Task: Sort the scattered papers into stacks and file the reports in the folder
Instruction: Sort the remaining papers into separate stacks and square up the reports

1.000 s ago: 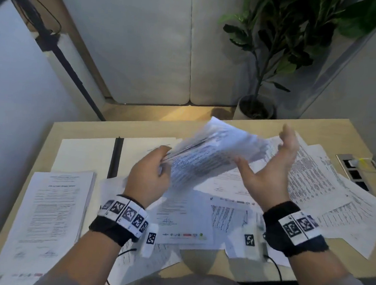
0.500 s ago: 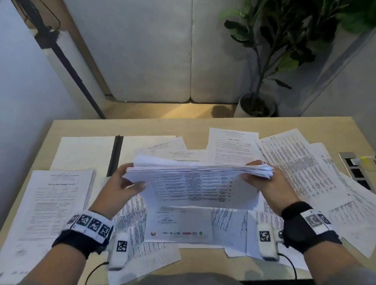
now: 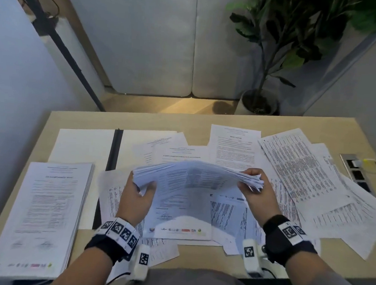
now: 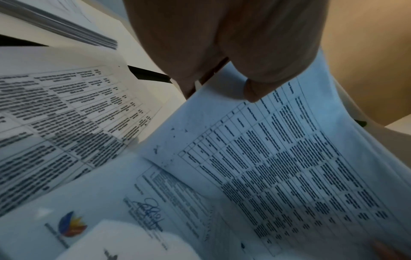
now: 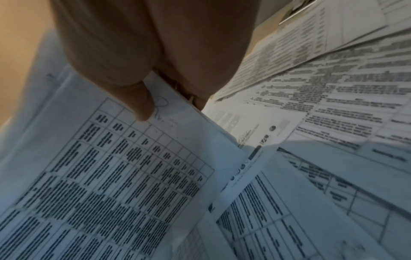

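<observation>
A thick sheaf of printed papers [image 3: 193, 175] hangs above the middle of the desk, bowed upward between both hands. My left hand [image 3: 136, 194] grips its left end, thumb under the sheets [image 4: 278, 167]. My right hand [image 3: 254, 186] pinches the fanned right end, thumb on the table-printed underside [image 5: 111, 176]. An open white folder [image 3: 83, 144] with a black spine lies at the back left. A squared stack of reports [image 3: 44, 213] rests at the front left. Loose sheets [image 3: 308, 178] cover the desk's middle and right.
The wooden desk [image 3: 272, 120] has a recessed socket panel [image 3: 354, 172] with a plugged cable at its right edge. A potted plant [image 3: 260, 102] stands on the floor behind the desk. A grey padded wall backs the scene.
The sheaf, first tilted and shaken in the left hand, came level between both hands, then arched upward. My right hand went from open beside it to pinching its right end.
</observation>
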Action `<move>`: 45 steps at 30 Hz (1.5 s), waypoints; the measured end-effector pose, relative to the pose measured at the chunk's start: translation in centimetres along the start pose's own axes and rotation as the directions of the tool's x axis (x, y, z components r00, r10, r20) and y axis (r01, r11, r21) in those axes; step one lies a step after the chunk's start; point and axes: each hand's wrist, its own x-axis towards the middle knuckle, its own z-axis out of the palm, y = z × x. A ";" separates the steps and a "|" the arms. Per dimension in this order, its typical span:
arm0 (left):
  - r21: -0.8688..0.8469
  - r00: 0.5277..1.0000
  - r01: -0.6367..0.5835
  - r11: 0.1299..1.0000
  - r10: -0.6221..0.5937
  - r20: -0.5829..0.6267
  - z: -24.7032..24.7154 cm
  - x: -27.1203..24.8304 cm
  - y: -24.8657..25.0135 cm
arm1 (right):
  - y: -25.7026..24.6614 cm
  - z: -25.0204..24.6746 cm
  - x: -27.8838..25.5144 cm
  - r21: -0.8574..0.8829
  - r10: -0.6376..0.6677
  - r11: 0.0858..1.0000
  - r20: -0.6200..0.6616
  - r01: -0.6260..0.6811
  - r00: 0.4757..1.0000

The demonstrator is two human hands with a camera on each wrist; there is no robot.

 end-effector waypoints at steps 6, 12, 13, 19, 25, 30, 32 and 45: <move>-0.080 0.987 -0.037 0.996 0.024 -0.157 1.1 0.0 1.8 | -2.3 1.8 -0.5 0.107 -0.077 0.990 -0.107 0.088 0.991; -0.118 0.988 -0.036 0.992 0.017 -0.157 1.1 -1.0 0.3 | -0.8 2.3 -0.2 0.028 -0.005 1.000 -0.046 0.006 0.999; -0.118 0.985 -0.055 0.991 0.035 -0.167 1.0 -0.8 0.1 | -0.4 2.3 -0.1 0.027 0.015 1.000 -0.049 -0.014 0.999; -0.022 0.957 -0.244 0.970 0.237 -0.166 0.6 0.4 1.5 | -1.1 2.6 -0.3 -0.072 -0.251 0.968 -0.166 0.242 0.954; 0.322 0.870 -0.446 0.835 0.490 -0.065 0.5 1.0 2.8 | -0.4 2.6 0.1 -0.466 -0.437 0.805 -0.048 0.367 0.898; 0.278 0.867 -0.432 0.858 0.480 -0.135 0.2 1.3 2.7 | -0.1 2.3 0.4 -0.451 -0.472 0.810 -0.123 0.374 0.873; 0.248 0.877 -0.428 0.869 0.466 -0.116 -0.1 1.5 2.4 | -0.2 2.0 0.4 -0.459 -0.498 0.799 -0.143 0.388 0.856; 0.195 0.915 -0.358 0.913 0.385 -0.123 0.7 1.8 2.4 | 0.1 1.3 1.5 -0.502 -0.556 0.750 -0.126 0.431 0.822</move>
